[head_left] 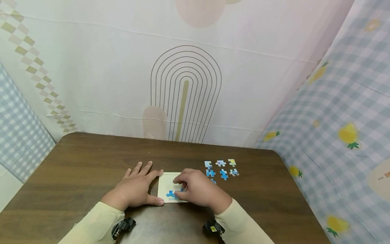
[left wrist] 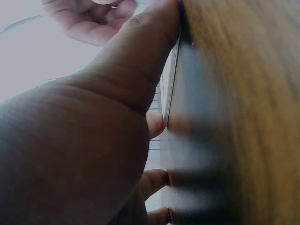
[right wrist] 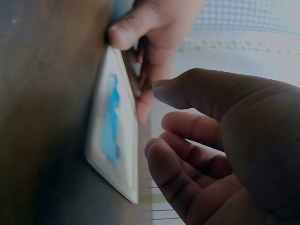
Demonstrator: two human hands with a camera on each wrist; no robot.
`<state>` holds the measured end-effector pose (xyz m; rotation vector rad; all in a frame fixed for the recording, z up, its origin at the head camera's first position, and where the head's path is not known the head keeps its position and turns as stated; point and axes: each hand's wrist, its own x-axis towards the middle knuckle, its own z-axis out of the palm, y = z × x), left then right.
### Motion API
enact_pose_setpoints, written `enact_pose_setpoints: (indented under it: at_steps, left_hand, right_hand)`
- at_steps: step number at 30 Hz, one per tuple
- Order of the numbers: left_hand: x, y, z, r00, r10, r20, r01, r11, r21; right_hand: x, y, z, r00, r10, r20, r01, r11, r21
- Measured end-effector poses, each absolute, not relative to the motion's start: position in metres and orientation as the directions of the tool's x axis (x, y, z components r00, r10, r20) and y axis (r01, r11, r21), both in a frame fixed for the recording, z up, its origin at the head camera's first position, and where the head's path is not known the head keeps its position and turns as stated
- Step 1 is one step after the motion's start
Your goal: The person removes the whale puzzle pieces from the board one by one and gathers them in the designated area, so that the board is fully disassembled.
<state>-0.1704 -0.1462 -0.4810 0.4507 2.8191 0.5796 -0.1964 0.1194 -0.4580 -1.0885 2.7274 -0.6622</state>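
A small cream-coloured puzzle board (head_left: 166,179) lies flat on the table, with blue jigsaw pieces (head_left: 170,194) in its lower part. My left hand (head_left: 134,189) is spread on the table at the board's left side, its thumb and index fingertip touching the left corners. Over the right part of the board hovers my right hand (head_left: 199,188), hiding some of it. In the right wrist view, the thumb and loosely bent fingers of the right hand (right wrist: 201,136) stand apart with nothing between them. The blue pieces (right wrist: 111,124) look blurred there.
Several loose jigsaw pieces (head_left: 223,174), blue and multicoloured, lie in rows to the right of the board; one is partly hidden by my right hand. The brown wooden table (head_left: 262,203) ends at a patterned cloth (head_left: 122,67) behind it.
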Motion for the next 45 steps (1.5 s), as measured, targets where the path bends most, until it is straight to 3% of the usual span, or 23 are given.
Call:
enact_pose_setpoints:
  at_steps: [9, 25, 45]
  left_hand:
    - [-0.17, -0.145, -0.48, -0.925, 0.345, -0.158, 0.253, 0.871, 0.421]
    - [-0.169, -0.145, -0.479, -0.925, 0.346, -0.159, 0.253, 0.87, 0.422]
    - [-0.171, -0.146, -0.483, -0.926, 0.347, -0.152, 0.255, 0.868, 0.425]
  right_hand:
    - [-0.193, 0.114, -0.467, -0.725, -0.687, -0.042, -0.618, 0.677, -0.401]
    - [-0.189, 0.107, -0.469, -0.745, -0.662, -0.076, -0.616, 0.728, -0.302]
    - [-0.187, 0.105, -0.47, -0.756, -0.65, -0.072, -0.601, 0.734, -0.316]
